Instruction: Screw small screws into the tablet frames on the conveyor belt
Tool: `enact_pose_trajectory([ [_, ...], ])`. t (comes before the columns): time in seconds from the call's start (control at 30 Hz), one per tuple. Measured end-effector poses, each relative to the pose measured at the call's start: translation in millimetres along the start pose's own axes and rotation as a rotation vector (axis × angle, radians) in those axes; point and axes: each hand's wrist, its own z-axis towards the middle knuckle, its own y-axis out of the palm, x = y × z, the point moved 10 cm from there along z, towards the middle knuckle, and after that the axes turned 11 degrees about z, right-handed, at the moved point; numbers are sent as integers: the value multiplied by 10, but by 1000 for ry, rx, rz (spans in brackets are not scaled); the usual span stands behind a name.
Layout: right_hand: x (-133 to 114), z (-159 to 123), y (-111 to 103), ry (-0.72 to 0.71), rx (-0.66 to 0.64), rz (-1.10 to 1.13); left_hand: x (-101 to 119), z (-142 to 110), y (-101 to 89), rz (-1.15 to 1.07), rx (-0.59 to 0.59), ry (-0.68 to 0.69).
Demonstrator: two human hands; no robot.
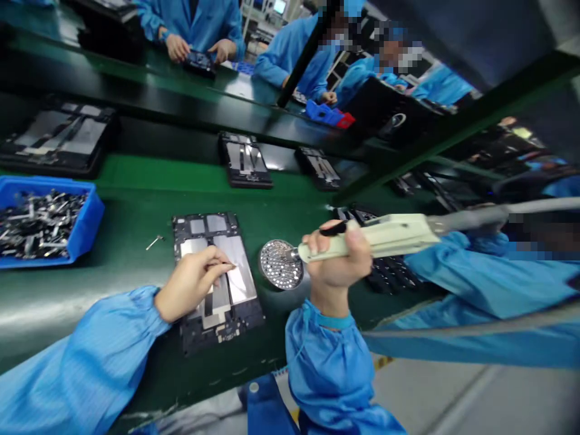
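My right hand [338, 260] is wrapped round a pale green electric screwdriver [389, 237], with a thumb near its black lever. The screwdriver's tip points left, over a round metal screw tray [281, 266] full of small holes; whether it touches a screw is too small to tell. My left hand [199, 279] is closed in a pinch above an opened tablet [247, 323] with silver battery plates and dark ribbon cables. A small dark bit shows at those fingertips, too small to name. Left of the tablet lies a small metal part [154, 242] on the green bench.
A blue bin [86, 223] of small metal parts stands at the left. More opened tablets [247, 160] sit along the bench's back. A green post [408, 145] slants across the right. A co-worker's blue sleeve [489, 278] is close at the right; other people work opposite.
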Motion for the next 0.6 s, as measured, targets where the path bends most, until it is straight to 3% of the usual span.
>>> enact_pose_trajectory([
  [0.13, 315, -1, -116, 57, 10, -28, 186, 13, -636, 199, 260, 82],
  [0.33, 463, -67, -203, 46, 37, -80, -47, -4, -1400, 376, 507, -207],
  [0.43, 481, -46, -228, 46, 57, -90, -129, 9, -1553, 396, 565, -243],
  [0.6, 494, -37, -209, 44, 34, -117, -267, 82, -1550, 376, 520, -291],
])
